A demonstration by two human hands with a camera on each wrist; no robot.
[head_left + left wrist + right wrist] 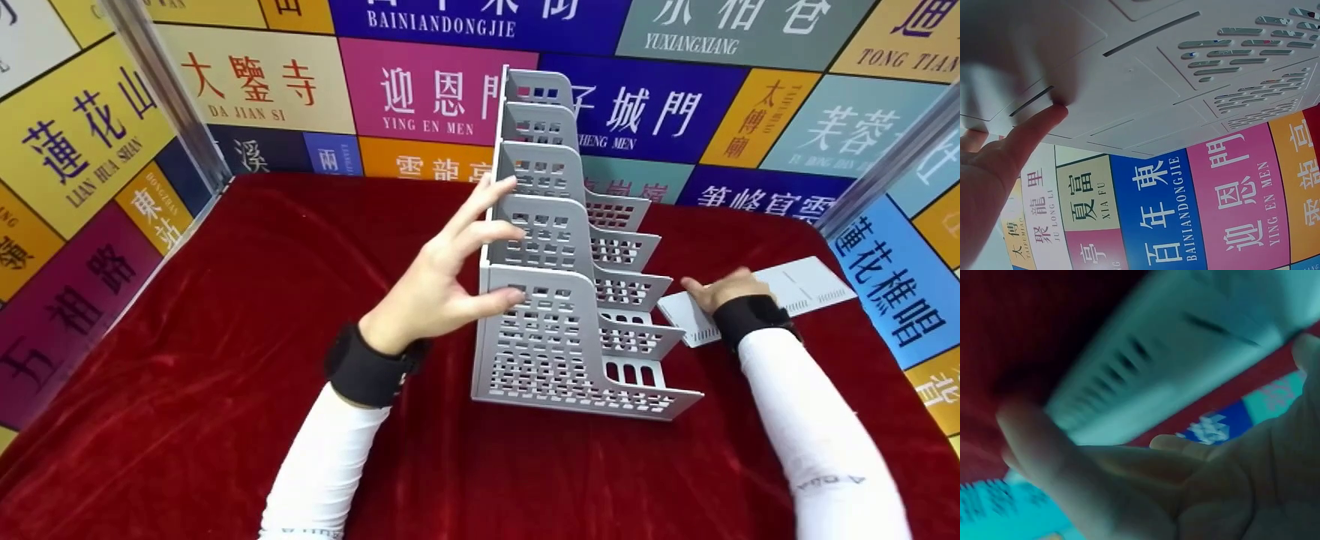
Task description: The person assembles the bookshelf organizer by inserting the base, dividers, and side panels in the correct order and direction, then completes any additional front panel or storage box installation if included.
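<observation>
A grey plastic file rack, with several upright pierced dividers, stands on the red cloth. My left hand is at its left side, fingers spread and thumb apart, holding nothing. In the left wrist view a finger lies close against the rack's smooth, slotted panel; contact is hard to tell. My right hand is over a flat white slotted panel lying to the right of the rack. The right wrist view shows its fingers spread beside that panel, blurred.
Dark red cloth covers the table. Behind it stand colourful printed wall panels, with metal posts at the corners. The rack reaches up in front of the back wall.
</observation>
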